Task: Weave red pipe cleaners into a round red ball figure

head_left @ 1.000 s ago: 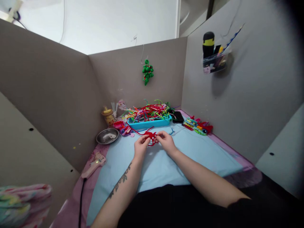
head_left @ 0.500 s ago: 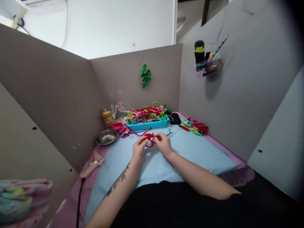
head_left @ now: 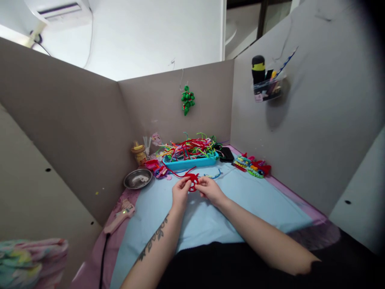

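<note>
My left hand (head_left: 180, 191) and my right hand (head_left: 210, 189) meet over the light blue mat (head_left: 210, 212) and pinch a small red pipe-cleaner shape (head_left: 193, 180) between them. Both hands have their fingers closed on it. One loose red end trails from the shape toward the back left. Just behind it stands a blue tray (head_left: 190, 162) heaped with pipe cleaners of many colours.
A metal bowl (head_left: 138, 178) and a pink glue gun (head_left: 120, 214) with a black cord lie at the left. Finished colourful figures (head_left: 252, 165) sit at the right. Grey partition walls enclose the desk; a green ornament (head_left: 187, 99) and a clear holder (head_left: 267, 87) hang on them.
The camera view shifted slightly. My hands stayed together on the red shape, working it a little; its loose end now points more up and to the left.
</note>
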Motion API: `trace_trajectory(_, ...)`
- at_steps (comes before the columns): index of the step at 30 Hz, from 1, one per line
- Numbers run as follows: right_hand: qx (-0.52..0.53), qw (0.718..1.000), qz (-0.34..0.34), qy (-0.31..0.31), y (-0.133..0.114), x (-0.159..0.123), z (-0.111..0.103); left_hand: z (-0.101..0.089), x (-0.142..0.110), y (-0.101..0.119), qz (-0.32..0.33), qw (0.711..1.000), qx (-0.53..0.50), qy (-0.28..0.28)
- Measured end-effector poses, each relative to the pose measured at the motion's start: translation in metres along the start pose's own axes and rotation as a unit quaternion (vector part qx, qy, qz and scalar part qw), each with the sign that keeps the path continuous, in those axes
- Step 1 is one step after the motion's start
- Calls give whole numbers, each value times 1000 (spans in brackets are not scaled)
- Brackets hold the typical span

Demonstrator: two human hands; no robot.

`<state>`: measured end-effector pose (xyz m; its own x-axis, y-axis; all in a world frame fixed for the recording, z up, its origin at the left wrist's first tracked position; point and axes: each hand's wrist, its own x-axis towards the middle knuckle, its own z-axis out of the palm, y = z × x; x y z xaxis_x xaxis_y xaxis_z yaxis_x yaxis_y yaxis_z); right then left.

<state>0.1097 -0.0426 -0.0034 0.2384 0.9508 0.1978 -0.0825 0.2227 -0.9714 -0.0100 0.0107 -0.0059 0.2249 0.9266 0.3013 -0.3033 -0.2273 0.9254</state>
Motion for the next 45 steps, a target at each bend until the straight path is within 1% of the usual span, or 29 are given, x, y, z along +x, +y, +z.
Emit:
trace_trajectory(2,13,1000,2,-12,-1,-1,2,1,-2,1,17,1000,17,-3)
trace_trajectory(5,41,999,-6,-7,0,0,3,2,-5,2,44,998,52,5)
trace_trajectory(8,47,998,-44,-17,0,-2,4,1,-7,4,64,994,87,20)
trace_trajectory(12,-36,992,-94,-71,1,-6,6,1,-7,5,77,991,106,33)
trace_trajectory(14,-89,985,-124,-81,2,-6,6,1,-7,5,78,990,109,34)
trace_trajectory(17,-138,975,-160,-69,5,-4,7,1,-6,4,75,990,112,29)
trace_trajectory(22,-177,965,-192,-36,5,-1,6,2,-5,1,67,992,108,9)
trace_trajectory(29,-227,946,-229,-39,5,-4,6,0,-2,-4,58,993,106,14)
trace_trajectory(39,-261,934,-244,-17,-1,-8,7,2,-4,-3,67,992,106,-13)
trace_trajectory(42,-263,933,-245,-8,0,-7,6,2,-4,-2,68,991,111,-12)
trace_trajectory(45,-249,940,-235,8,5,-6,4,1,-4,-2,70,990,119,-3)
